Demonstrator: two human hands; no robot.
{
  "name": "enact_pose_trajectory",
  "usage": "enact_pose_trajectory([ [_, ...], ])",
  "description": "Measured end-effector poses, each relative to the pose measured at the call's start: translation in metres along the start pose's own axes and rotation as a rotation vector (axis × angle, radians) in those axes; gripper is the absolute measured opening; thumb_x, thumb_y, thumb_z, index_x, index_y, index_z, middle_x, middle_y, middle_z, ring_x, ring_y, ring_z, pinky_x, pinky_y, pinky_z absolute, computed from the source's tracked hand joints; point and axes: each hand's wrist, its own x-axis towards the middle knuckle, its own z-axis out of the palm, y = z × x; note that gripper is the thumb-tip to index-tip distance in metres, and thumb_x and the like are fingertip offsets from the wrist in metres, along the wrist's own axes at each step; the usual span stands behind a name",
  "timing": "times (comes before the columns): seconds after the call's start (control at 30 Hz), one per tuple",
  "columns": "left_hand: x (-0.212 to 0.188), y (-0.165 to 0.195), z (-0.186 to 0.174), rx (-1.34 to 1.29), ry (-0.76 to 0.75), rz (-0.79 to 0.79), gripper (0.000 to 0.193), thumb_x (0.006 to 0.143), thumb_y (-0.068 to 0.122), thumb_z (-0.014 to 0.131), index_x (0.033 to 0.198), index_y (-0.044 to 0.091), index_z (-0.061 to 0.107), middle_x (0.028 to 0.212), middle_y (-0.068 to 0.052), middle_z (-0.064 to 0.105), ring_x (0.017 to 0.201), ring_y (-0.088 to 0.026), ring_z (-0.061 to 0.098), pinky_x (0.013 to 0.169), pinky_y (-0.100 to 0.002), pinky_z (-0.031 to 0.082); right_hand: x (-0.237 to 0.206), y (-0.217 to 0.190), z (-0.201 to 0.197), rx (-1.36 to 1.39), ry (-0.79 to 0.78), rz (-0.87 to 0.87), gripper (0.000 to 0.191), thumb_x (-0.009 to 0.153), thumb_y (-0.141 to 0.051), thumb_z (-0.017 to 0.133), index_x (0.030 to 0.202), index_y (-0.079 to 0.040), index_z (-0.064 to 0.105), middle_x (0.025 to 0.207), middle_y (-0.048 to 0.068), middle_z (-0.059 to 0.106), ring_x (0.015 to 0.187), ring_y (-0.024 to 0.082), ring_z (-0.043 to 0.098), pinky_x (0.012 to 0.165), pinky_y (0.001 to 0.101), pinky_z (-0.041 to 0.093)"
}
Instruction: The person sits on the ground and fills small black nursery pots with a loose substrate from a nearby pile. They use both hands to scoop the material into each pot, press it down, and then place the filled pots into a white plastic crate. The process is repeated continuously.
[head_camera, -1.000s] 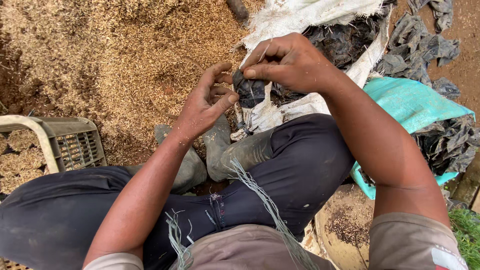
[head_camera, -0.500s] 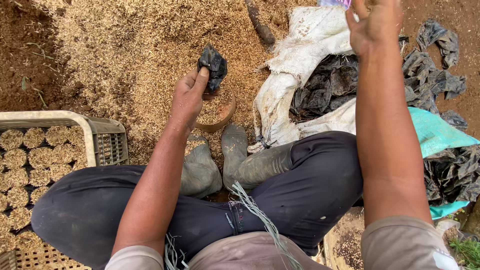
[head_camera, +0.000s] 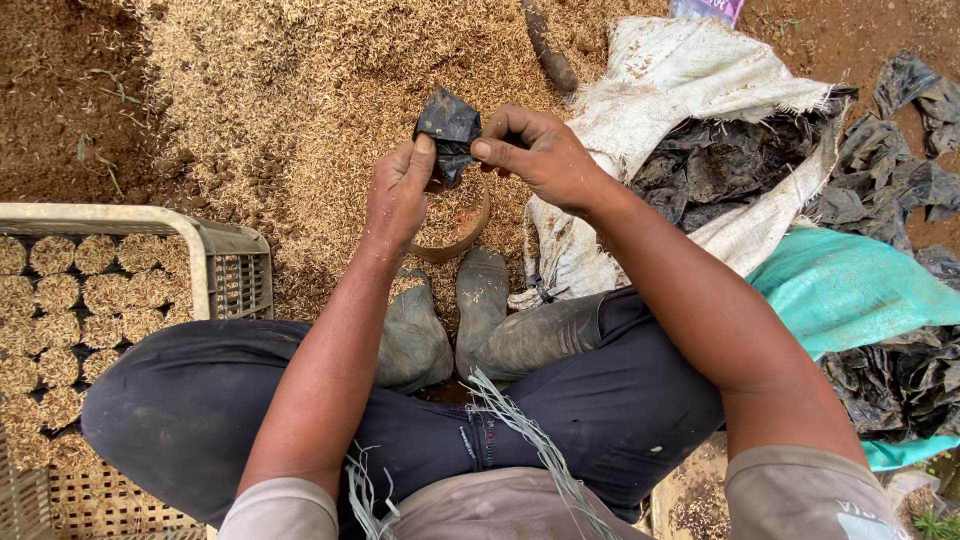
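I hold a small black plastic bag (head_camera: 449, 128) in both hands above a round brown bowl (head_camera: 462, 232) of husk. My left hand (head_camera: 398, 190) grips the bag's lower left side with fingers and thumb. My right hand (head_camera: 535, 152) pinches its right edge between thumb and forefinger. The bag is crumpled and partly folded. The bowl sits on the ground just beyond my grey rubber boots (head_camera: 470, 320).
A pale plastic crate (head_camera: 215, 265) packed with several husk-filled bags stands at my left. A husk pile (head_camera: 290, 100) spreads ahead. At the right lie a white sack (head_camera: 680, 80), a heap of black plastic bags (head_camera: 720, 160) and a turquoise sheet (head_camera: 850, 290).
My right hand came down from the upper right and took hold of the black bag beside my left hand. One second ago both hands were at the sack on the right.
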Motion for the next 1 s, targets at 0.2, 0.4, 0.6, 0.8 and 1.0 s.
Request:
enact_pose_trajectory([
  [0.2, 0.0, 0.002, -0.001, 0.085, -0.169, 0.087, 0.053, 0.108, 0.049, 0.046, 0.098, 0.004, 0.073, 0.08, -0.002, 0.071, 0.076, -0.01, 0.067, 0.069, -0.027, 0.052, -0.006, 0.015, -0.005, 0.42, 0.071, 0.098, 0.021, 0.097, -0.011, 0.078, 0.101, -0.009, 0.058, 0.088, 0.001, 0.063, 0.082, 0.013, 0.064, 0.075, 0.0279, 0.054],
  [0.4, 0.001, 0.011, 0.0, -0.077, -0.09, 0.089, 0.039, 0.106, 0.043, 0.054, 0.111, 0.005, 0.064, 0.088, -0.002, 0.07, 0.081, -0.012, 0.07, 0.072, -0.029, 0.057, -0.001, 0.004, 0.008, 0.389, 0.114, 0.056, 0.035, 0.091, -0.008, 0.076, 0.121, -0.014, 0.059, 0.098, -0.002, 0.067, 0.092, 0.008, 0.066, 0.085, 0.0261, 0.057],
  [0.6, 0.004, 0.007, -0.002, -0.017, 0.034, 0.059, 0.033, 0.107, 0.036, 0.054, 0.106, 0.008, 0.07, 0.081, 0.0, 0.067, 0.074, -0.01, 0.064, 0.067, -0.029, 0.054, -0.001, 0.005, 0.018, 0.099, 0.12, 0.091, 0.017, 0.093, -0.013, 0.078, 0.106, -0.01, 0.068, 0.098, -0.001, 0.07, 0.094, 0.009, 0.067, 0.086, 0.0285, 0.06],
  [0.8, 0.013, -0.004, -0.006, 0.043, 0.036, 0.167, 0.033, 0.11, 0.034, 0.05, 0.108, 0.007, 0.069, 0.082, 0.0, 0.062, 0.074, -0.012, 0.058, 0.066, -0.031, 0.048, 0.0, 0.0, 0.002, 0.323, -0.167, -0.037, 0.022, 0.096, -0.03, 0.071, 0.098, -0.008, 0.068, 0.095, -0.002, 0.062, 0.092, 0.011, 0.061, 0.086, 0.0267, 0.054],
  [1.0, 0.021, 0.006, -0.017, 0.365, 0.02, 0.347, 0.019, 0.104, 0.021, 0.057, 0.109, 0.007, 0.068, 0.089, -0.008, 0.068, 0.081, -0.022, 0.067, 0.072, -0.038, 0.053, 0.013, -0.002, 0.011, 0.165, -0.027, 0.262, 0.029, 0.091, -0.027, 0.072, 0.113, -0.016, 0.057, 0.098, 0.0, 0.069, 0.086, 0.013, 0.067, 0.07, 0.0291, 0.058],
])
